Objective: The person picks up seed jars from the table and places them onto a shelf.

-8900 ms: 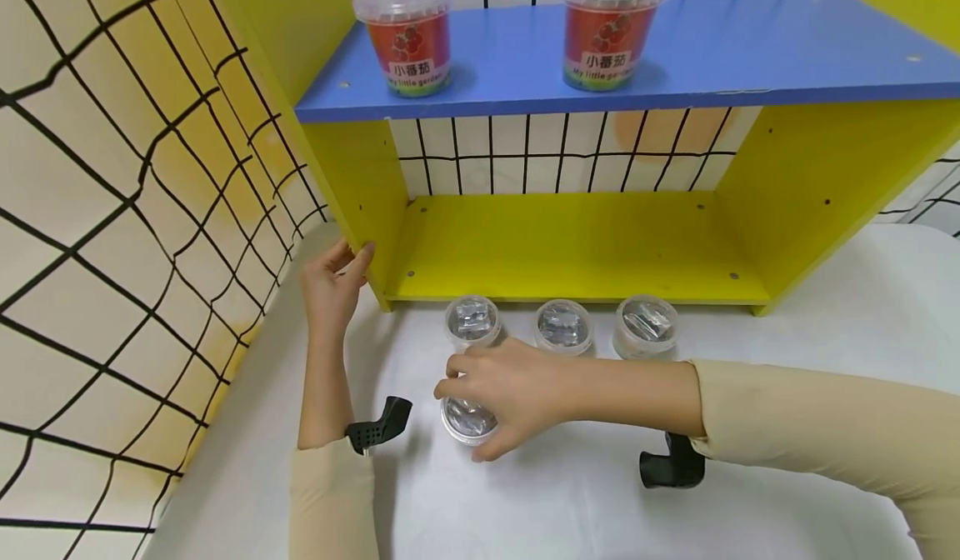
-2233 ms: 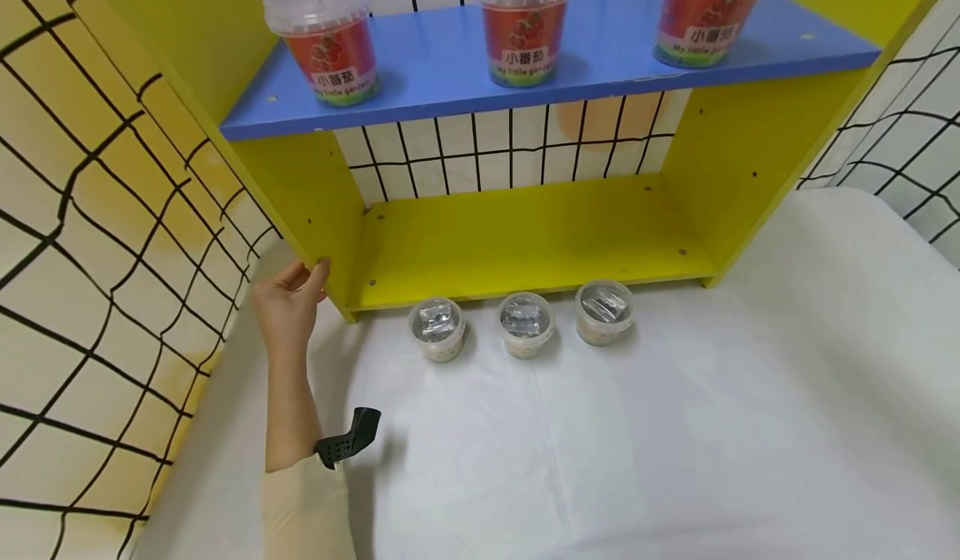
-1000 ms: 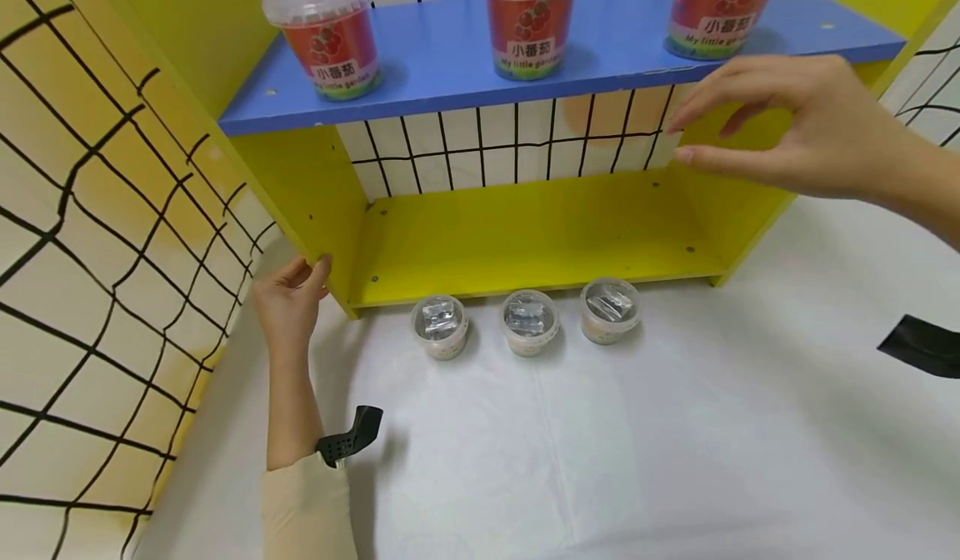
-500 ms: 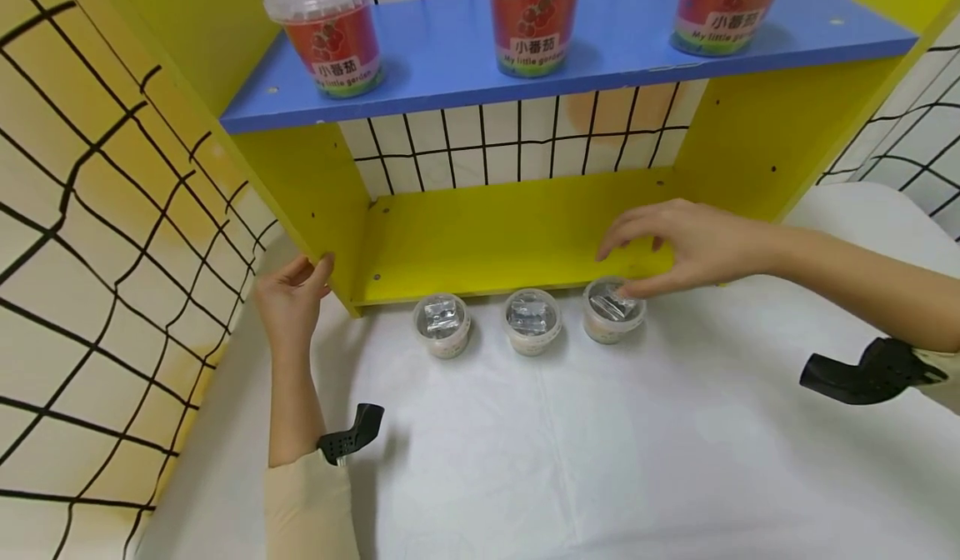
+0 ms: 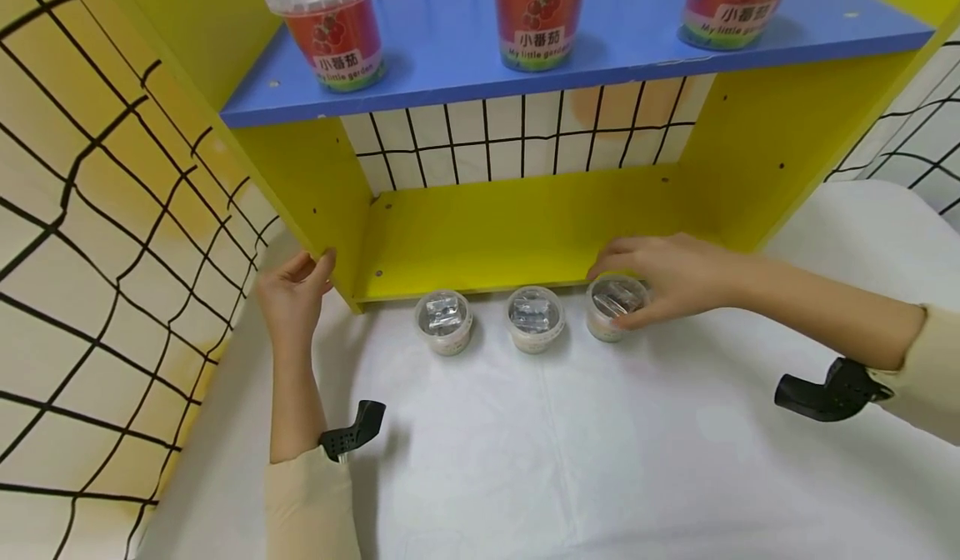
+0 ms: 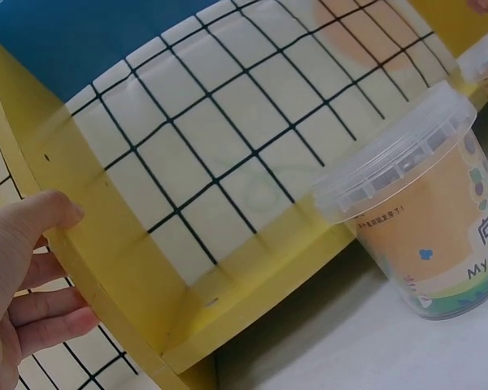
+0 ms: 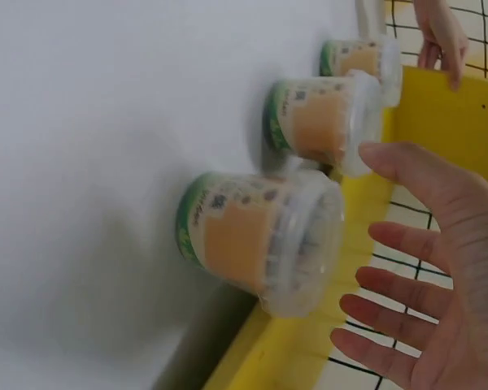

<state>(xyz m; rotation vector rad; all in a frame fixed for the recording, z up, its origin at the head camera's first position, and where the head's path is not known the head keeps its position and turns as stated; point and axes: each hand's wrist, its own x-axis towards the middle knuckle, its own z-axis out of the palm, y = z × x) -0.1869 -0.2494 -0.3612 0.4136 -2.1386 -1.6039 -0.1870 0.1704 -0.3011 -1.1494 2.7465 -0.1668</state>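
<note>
My left hand (image 5: 292,297) pinches the front edge of the shelf's yellow side panel (image 5: 309,168), thumb inside and fingers outside. In the left wrist view that hand (image 6: 0,276) is at the left, beside the yellow panel (image 6: 106,236). My right hand (image 5: 682,275) is over the rightmost lidded clear plastic cup (image 5: 617,295), thumb and fingers spread about its lid. The right wrist view shows the hand (image 7: 464,260) with parted fingers, a gap between them and this orange-labelled cup (image 7: 236,231). Two like cups, a middle one (image 5: 534,318) and a left one (image 5: 444,320), stand in line.
On the blue shelf (image 5: 450,52) above stand three red-labelled tomato cups, the left (image 5: 337,47), middle (image 5: 538,22) and right (image 5: 738,10). The yellow bottom board (image 5: 487,227) lies behind the row. A black wire grid (image 5: 142,210) lines the left wall. A white cloth covers the table (image 5: 480,477).
A third red tomato cup has joined the blue shelf since the oldest frame. My right hand has come down from the right end of the shelf to the rightmost cup; my left stays put.
</note>
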